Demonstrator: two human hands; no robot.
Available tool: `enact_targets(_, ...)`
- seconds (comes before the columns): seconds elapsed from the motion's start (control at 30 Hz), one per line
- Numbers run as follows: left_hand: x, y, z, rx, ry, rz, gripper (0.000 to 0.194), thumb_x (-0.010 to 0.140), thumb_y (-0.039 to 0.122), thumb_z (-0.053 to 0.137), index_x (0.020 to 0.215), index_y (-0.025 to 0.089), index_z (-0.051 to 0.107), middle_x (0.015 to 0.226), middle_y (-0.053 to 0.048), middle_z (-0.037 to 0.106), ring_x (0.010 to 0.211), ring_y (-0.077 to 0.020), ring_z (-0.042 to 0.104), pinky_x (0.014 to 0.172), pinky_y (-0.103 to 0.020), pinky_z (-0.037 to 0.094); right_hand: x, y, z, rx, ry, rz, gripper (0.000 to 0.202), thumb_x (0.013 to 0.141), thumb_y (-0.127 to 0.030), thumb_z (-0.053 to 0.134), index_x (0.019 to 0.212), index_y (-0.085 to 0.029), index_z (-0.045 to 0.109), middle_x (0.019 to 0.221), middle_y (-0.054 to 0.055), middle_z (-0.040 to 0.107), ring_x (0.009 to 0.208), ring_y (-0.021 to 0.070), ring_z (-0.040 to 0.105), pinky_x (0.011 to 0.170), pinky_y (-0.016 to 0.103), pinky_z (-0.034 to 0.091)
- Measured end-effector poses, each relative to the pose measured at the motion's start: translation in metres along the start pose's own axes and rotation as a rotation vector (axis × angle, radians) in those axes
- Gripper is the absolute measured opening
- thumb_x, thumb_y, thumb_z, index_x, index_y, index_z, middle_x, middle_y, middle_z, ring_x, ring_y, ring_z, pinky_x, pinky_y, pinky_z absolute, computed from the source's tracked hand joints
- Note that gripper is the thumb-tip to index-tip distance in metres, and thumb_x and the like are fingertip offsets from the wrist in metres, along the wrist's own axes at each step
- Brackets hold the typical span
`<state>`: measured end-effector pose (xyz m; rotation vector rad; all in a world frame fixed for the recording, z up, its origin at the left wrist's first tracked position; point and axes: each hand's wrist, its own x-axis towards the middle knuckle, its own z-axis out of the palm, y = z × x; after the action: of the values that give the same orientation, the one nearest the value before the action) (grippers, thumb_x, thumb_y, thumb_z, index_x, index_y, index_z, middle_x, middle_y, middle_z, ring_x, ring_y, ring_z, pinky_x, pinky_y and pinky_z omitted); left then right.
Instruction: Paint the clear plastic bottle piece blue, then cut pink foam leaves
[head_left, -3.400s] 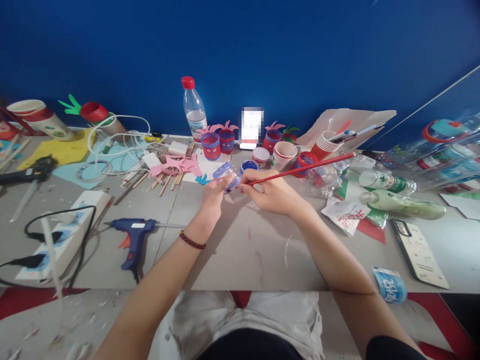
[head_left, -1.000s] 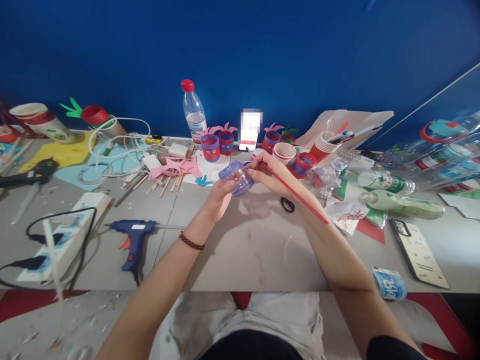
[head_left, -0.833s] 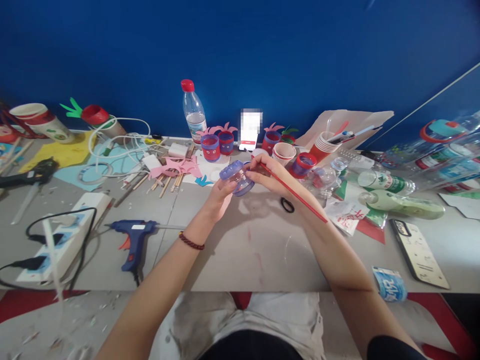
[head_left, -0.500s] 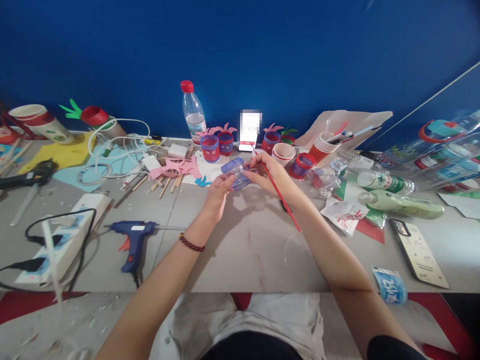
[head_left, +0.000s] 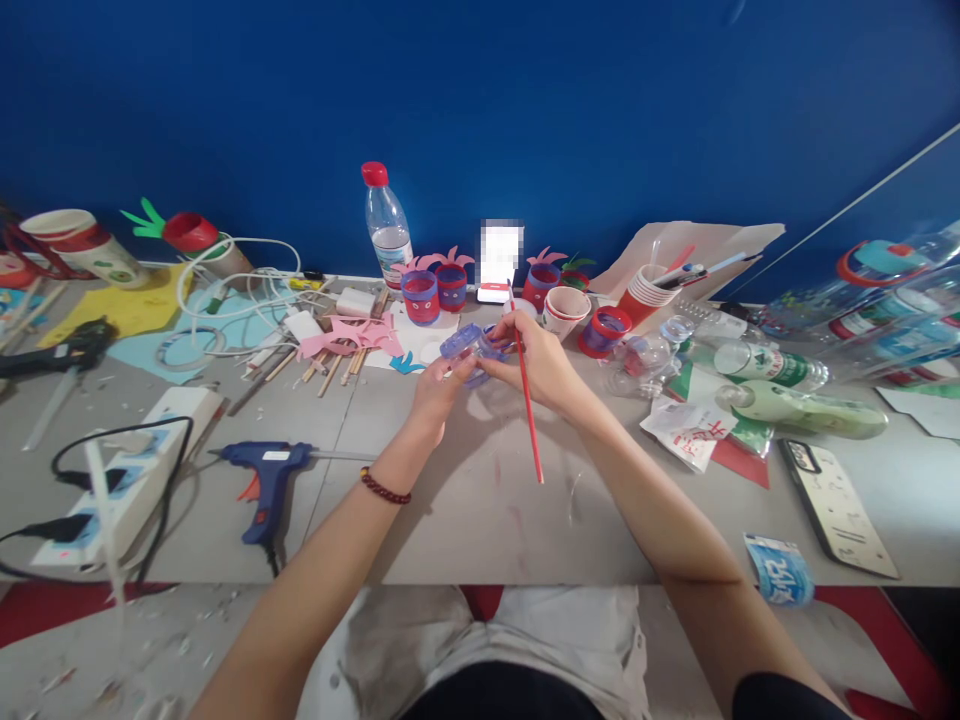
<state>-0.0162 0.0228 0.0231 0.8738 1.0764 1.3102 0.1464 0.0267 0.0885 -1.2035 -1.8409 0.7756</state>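
Observation:
In the head view, my left hand (head_left: 439,392) is closed on a clear plastic bottle piece (head_left: 462,341) coated in purple, held just above the table. My right hand (head_left: 538,360) is closed on a slim red-handled paintbrush (head_left: 529,420). Its handle points down toward me, and the tip end rises past the knuckles. The right fingers also reach the right side of the purple piece. How far they grip it is partly hidden. Behind the hands stand small red-and-purple cups (head_left: 421,298) with eyes and pink paper leaves.
To the left lie a blue glue gun (head_left: 271,480), a white power strip (head_left: 139,475) and pink paper cutouts (head_left: 358,336). A red-capped bottle (head_left: 386,225) and a lit phone (head_left: 498,265) stand at the back. Plastic bottles (head_left: 772,362) and another phone (head_left: 838,505) are on the right.
The paintbrush handle has swung from pointing down-right to nearly straight down toward me. The purple bottle piece has turned slightly in my hands. My left hand has barely moved.

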Motion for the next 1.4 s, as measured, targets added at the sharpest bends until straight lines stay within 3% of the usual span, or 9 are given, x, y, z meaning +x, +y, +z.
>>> enact_targets(0.23,0.002,-0.002,-0.003,-0.040,-0.019,0.005,0.052,0.056,0.056,0.089,0.091,0.021,0.077,0.108,-0.010,0.076,0.125,-0.0347,0.060,0.112,-0.049,0.038,0.001,-0.002,-0.001,0.031,-0.037,0.039,0.037,0.075,-0.041,0.077,0.092,-0.024,0.049,0.096,0.004,0.064,0.085,0.0195,0.061,0.078,0.037,0.050)
enact_targets(0.43,0.002,0.003,-0.001,-0.060,-0.062,-0.022,0.048,0.061,0.055,0.087,0.091,0.020,0.077,0.110,-0.010,0.076,0.122,-0.0333,0.062,0.111,-0.049,0.040,0.007,0.003,-0.008,0.181,-0.005,-0.014,0.023,0.088,-0.045,0.060,0.092,-0.024,0.054,0.090,0.003,0.064,0.085,0.0182,0.063,0.085,0.039,0.053)
enact_targets(0.6,0.008,-0.005,-0.004,-0.095,0.017,-0.093,0.039,0.064,0.053,0.084,0.084,0.021,0.074,0.105,-0.010,0.075,0.123,-0.0331,0.061,0.112,-0.050,0.039,0.009,-0.005,-0.017,0.309,0.065,0.019,0.041,0.093,-0.063,0.049,0.106,-0.026,0.062,0.093,0.005,0.066,0.087,0.0177,0.065,0.086,0.036,0.057)
enact_targets(0.7,0.011,-0.011,-0.007,-0.101,0.059,-0.121,0.039,0.066,0.052,0.083,0.085,0.020,0.073,0.104,-0.011,0.074,0.125,-0.0332,0.060,0.112,-0.051,0.038,0.007,-0.012,-0.024,0.330,0.092,0.020,0.046,0.093,-0.065,0.048,0.112,-0.027,0.065,0.098,0.004,0.066,0.087,0.0168,0.066,0.082,0.035,0.058)
enact_targets(1.0,0.013,-0.013,-0.008,-0.135,0.083,-0.088,0.041,0.061,0.053,0.086,0.082,0.022,0.071,0.095,-0.008,0.076,0.121,-0.0315,0.063,0.112,-0.046,0.040,0.002,-0.024,-0.047,0.317,0.069,0.109,0.019,0.091,-0.040,0.060,0.097,-0.023,0.065,0.084,0.004,0.071,0.083,0.0191,0.071,0.081,0.040,0.061)
enact_targets(1.2,0.014,-0.013,-0.007,-0.137,0.092,-0.081,0.040,0.062,0.053,0.085,0.080,0.021,0.071,0.093,-0.007,0.076,0.116,-0.0299,0.065,0.111,-0.046,0.041,0.001,-0.024,-0.052,0.357,0.001,0.124,0.017,0.080,-0.035,0.074,0.080,-0.020,0.066,0.078,0.005,0.073,0.077,0.0208,0.074,0.079,0.043,0.064)
enact_targets(1.4,0.013,-0.011,-0.006,-0.118,0.115,-0.066,0.040,0.060,0.052,0.086,0.078,0.020,0.070,0.092,-0.008,0.075,0.114,-0.0315,0.066,0.110,-0.048,0.040,-0.001,-0.021,-0.049,0.382,-0.099,0.180,0.012,0.082,-0.029,0.071,0.080,-0.018,0.069,0.074,0.005,0.074,0.071,0.0199,0.073,0.076,0.042,0.064)
